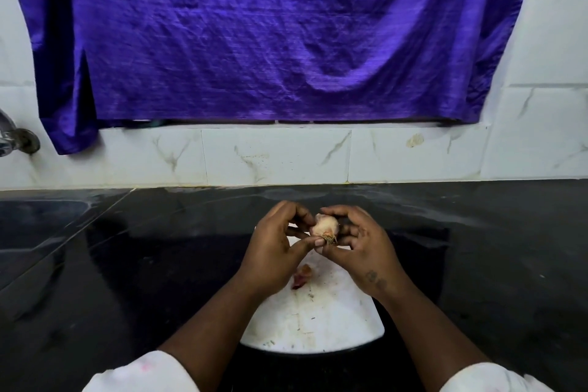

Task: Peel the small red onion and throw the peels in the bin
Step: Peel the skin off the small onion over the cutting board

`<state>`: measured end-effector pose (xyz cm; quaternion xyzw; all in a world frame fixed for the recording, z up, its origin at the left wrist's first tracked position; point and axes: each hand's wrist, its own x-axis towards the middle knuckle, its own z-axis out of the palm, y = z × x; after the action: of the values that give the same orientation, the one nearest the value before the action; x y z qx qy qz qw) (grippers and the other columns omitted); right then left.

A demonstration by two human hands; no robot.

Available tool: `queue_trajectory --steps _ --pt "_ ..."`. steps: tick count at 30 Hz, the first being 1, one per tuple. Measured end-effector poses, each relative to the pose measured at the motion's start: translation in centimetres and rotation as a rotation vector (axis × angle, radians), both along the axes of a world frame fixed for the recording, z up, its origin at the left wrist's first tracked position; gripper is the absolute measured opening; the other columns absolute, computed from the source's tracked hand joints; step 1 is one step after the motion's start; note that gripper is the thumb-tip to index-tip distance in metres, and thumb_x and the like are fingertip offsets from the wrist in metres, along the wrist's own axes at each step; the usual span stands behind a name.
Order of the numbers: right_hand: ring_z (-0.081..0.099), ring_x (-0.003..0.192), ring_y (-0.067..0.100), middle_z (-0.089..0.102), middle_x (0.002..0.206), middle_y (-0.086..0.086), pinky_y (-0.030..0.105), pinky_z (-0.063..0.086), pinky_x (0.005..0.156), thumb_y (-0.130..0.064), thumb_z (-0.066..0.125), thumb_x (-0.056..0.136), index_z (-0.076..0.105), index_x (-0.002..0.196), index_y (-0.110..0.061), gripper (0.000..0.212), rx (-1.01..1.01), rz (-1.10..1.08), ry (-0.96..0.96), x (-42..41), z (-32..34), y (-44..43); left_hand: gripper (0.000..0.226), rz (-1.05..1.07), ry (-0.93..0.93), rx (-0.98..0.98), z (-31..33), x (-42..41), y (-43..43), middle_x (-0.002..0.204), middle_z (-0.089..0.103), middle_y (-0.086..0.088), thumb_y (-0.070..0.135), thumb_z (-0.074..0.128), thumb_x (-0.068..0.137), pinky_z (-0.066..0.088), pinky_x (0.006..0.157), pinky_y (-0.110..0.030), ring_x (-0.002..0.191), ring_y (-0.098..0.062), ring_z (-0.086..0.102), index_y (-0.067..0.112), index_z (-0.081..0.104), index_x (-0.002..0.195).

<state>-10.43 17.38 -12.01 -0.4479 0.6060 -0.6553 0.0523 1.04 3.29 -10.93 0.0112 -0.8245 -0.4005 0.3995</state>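
The small onion (324,227) looks pale pink, with its root tuft pointing toward me. Both hands hold it above the far end of a white cutting board (321,312). My left hand (276,248) pinches its left side with thumb and fingers. My right hand (359,245) cups its right side, thumb under the root end. A reddish peel (301,276) lies on the board just below my left hand. No bin is in view.
The board rests on a black stone counter (127,280). A sink (35,223) with a metal tap (16,137) is at the far left. A purple cloth (270,32) hangs on the white tiled wall behind.
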Motion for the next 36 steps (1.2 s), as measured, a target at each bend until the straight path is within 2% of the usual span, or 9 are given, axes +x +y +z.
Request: queue_trajectory --steps 4,8,12,15,17,20,26,31,36 --pt "0.072 0.106 0.020 0.072 0.118 0.002 0.033 0.061 0.086 -0.001 0.073 0.077 0.069 0.113 -0.025 0.043 -0.040 0.101 -0.095 0.2 0.2 0.2 0.032 0.016 -0.001 0.014 -0.2 0.1 -0.2 0.097 0.065 0.006 0.012 0.089 0.079 0.059 0.075 -0.024 0.091 -0.012 0.067 0.019 0.063 0.096" --pt "0.072 0.110 0.025 0.074 0.118 0.005 0.032 0.060 0.084 -0.005 0.076 0.088 0.069 0.106 -0.019 0.023 -0.129 0.066 -0.139 0.1 0.4 0.2 0.042 -0.029 -0.078 0.170 -0.4 0.0 -0.3 0.102 0.067 0.004 0.014 0.089 0.081 0.061 0.074 -0.029 0.092 -0.014 0.067 0.026 0.060 0.109" --pt "0.071 0.107 0.013 0.075 0.110 -0.005 0.026 0.059 0.084 0.007 0.081 0.079 0.060 0.115 -0.013 0.046 -0.154 0.091 -0.202 0.0 0.3 0.1 0.034 -0.149 -0.122 0.286 -0.3 -0.1 -0.5 0.118 0.070 0.008 0.018 0.073 0.092 0.063 0.085 -0.037 0.104 -0.017 0.070 0.027 0.065 0.124" --pt "0.069 0.116 0.019 0.072 0.119 0.003 0.033 0.059 0.093 0.006 0.084 0.075 0.057 0.122 -0.017 0.058 -0.149 0.134 -0.208 -0.3 0.1 0.1 0.022 -0.103 -0.110 0.267 -0.2 0.0 -0.5 0.119 0.073 0.009 0.033 0.067 0.100 0.063 0.090 -0.045 0.106 -0.015 0.072 0.027 0.070 0.121" --pt "0.068 0.119 0.024 0.070 0.122 0.009 0.039 0.059 0.096 0.006 0.084 0.074 0.058 0.123 -0.017 0.060 -0.133 0.170 -0.224 -0.3 -0.1 -0.1 0.018 -0.070 -0.080 0.257 -0.3 -0.1 -0.6 0.113 0.075 0.004 0.026 0.067 0.100 0.063 0.090 -0.047 0.103 -0.016 0.073 0.021 0.072 0.116" --pt "0.069 0.119 0.026 0.071 0.120 0.008 0.044 0.058 0.099 0.004 0.084 0.076 0.064 0.118 -0.018 0.052 -0.080 0.168 -0.215 -0.2 -0.3 -0.2 0.010 -0.063 -0.032 0.270 -0.3 -0.1 -0.7 0.104 0.076 -0.004 0.014 0.070 0.098 0.064 0.086 -0.042 0.098 -0.019 0.074 0.012 0.074 0.107" --pt "0.073 0.108 0.019 0.075 0.116 -0.001 0.034 0.062 0.090 -0.001 0.083 0.081 0.070 0.114 -0.022 0.042 0.004 0.092 -0.122 0.1 -0.1 -0.1 0.013 0.016 0.018 0.181 -0.3 -0.3 -0.7 0.099 0.078 -0.001 0.006 0.072 0.095 0.059 0.080 -0.020 0.093 -0.012 0.074 0.011 0.080 0.103" --pt "0.073 0.108 0.018 0.076 0.117 -0.003 0.030 0.061 0.085 0.001 0.081 0.082 0.072 0.118 -0.023 0.044 0.026 0.080 -0.097 -0.1 -0.2 -0.1 0.011 0.165 0.062 -0.003 -0.5 -0.3 -1.1 0.088 0.076 0.006 0.006 0.080 0.088 0.058 0.072 -0.017 0.084 -0.007 0.072 0.014 0.083 0.095" --pt "0.072 0.111 0.016 0.075 0.119 -0.005 0.030 0.061 0.088 0.002 0.079 0.083 0.072 0.122 -0.021 0.045 0.040 0.104 -0.098 -0.1 -0.3 -0.1 0.011 0.231 0.067 -0.058 -0.4 -0.2 -0.8 0.085 0.075 0.009 0.006 0.082 0.085 0.058 0.069 -0.016 0.080 -0.005 0.072 0.014 0.083 0.092"
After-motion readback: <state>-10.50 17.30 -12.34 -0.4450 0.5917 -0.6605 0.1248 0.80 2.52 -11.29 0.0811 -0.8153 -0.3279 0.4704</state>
